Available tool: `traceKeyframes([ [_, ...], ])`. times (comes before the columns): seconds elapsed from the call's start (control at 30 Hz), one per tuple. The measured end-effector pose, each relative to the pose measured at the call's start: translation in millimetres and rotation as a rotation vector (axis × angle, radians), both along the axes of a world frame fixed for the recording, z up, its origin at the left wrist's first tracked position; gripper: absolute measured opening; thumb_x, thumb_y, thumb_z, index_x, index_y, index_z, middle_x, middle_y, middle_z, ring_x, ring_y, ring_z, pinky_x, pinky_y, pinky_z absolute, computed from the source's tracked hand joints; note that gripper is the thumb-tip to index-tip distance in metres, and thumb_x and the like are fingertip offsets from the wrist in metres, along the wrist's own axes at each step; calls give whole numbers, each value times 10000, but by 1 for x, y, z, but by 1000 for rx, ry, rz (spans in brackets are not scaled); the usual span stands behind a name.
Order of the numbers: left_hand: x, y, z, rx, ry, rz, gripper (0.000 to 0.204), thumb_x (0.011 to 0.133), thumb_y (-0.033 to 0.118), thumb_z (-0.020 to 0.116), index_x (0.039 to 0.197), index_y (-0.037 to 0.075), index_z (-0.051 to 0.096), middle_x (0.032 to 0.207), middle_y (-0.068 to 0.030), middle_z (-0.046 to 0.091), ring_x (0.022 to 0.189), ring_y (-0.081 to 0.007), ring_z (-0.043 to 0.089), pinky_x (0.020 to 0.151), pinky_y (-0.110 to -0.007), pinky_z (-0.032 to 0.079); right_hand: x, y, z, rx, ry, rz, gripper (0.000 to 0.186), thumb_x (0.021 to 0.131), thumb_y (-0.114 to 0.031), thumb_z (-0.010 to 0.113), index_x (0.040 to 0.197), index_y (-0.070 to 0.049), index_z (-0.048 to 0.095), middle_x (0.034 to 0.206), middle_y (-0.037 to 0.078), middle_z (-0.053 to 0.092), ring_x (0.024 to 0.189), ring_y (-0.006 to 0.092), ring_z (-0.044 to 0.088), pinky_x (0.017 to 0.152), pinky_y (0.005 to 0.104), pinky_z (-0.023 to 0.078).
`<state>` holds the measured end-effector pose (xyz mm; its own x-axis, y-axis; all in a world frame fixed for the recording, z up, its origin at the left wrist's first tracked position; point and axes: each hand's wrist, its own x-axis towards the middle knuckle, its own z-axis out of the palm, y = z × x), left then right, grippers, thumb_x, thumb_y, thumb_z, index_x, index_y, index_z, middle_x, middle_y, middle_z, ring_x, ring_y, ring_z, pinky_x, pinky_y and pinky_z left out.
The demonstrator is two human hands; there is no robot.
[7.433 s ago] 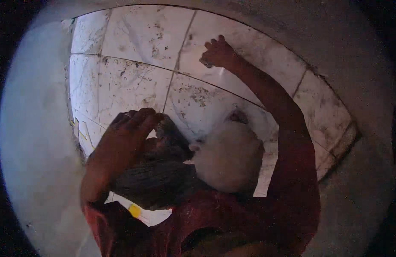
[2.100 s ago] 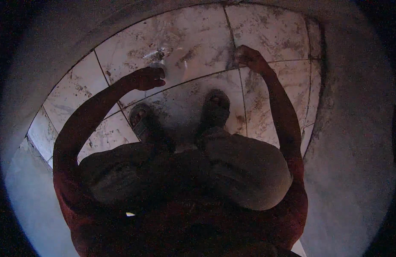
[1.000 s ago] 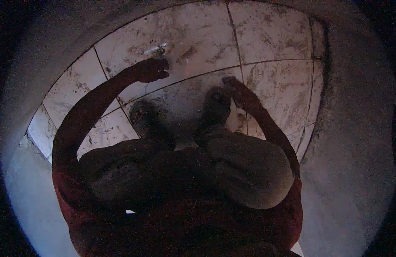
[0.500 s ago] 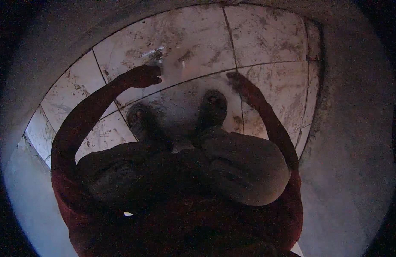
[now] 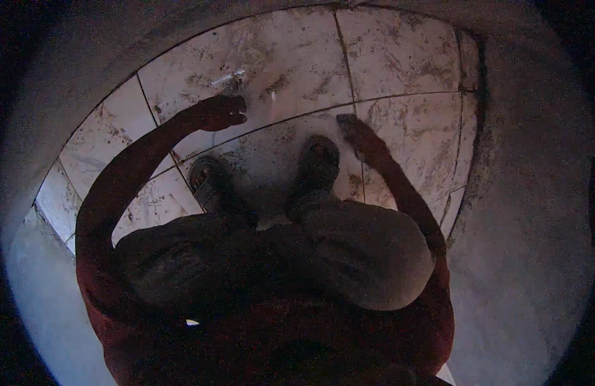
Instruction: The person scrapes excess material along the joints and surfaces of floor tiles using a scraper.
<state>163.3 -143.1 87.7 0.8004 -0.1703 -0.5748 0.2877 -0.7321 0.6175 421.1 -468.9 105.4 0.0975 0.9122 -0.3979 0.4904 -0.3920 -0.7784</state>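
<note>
Dim light leaves both hands as dark shapes over a dirt-stained white tile floor point(image 5: 400, 58). My left hand point(image 5: 219, 114) hangs above the tiles ahead of my left foot, its fingers curved and a gap showing between thumb and fingers; nothing shows in it. Lower and to the right, my right hand point(image 5: 363, 136) reaches down near a tile joint, just right of my right foot. Its fingers look closed together around a small greyish patch at the tips, too dark to name. Brown smears and specks of dirt lie around both hands.
My sandalled left foot point(image 5: 207, 174) and right foot point(image 5: 320, 157) stand on the tiles between my arms, below my bent knees. A grey wall point(image 5: 529, 193) rises at the right, and another wall point(image 5: 72, 90) curves round the far left. Dark dirt lines the right floor edge.
My right hand has shifted slightly left and nearer to me, toward my right foot. My left hand stays almost where it was, its fingers a little lower.
</note>
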Motion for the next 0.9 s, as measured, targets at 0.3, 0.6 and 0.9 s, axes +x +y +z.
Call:
traceKeyframes([
  [0.3, 0, -1, -15, -45, -109, -36, 426, 887, 376, 451, 1081, -2, 480, 1012, -205, 563, 916, -365, 561, 814, -455, 431, -51, 16, -29, -65, -698, -117, 485, 791, -118, 530, 1262, -77, 422, 1232, 223, 441, 1038, 392, 474, 905, 458, 390],
  [0.6, -1, -1, -25, -90, -130, 11, 407, 879, 381, 461, 1059, 18, 503, 1019, -192, 570, 941, -347, 559, 825, -440, 435, -51, 24, -42, -22, -715, -230, 417, 761, -142, 587, 1139, 1, 486, 1068, 218, 512, 952, 342, 501, 809, 450, 394],
  [0.9, -6, -3, -28, -103, -45, 60, 412, 871, 395, 471, 1068, 35, 503, 999, -190, 573, 914, -350, 565, 807, -444, 440, -51, 18, -54, 78, -846, -127, 389, 745, -100, 541, 1114, 3, 470, 1160, 229, 439, 975, 365, 468, 801, 443, 405],
])
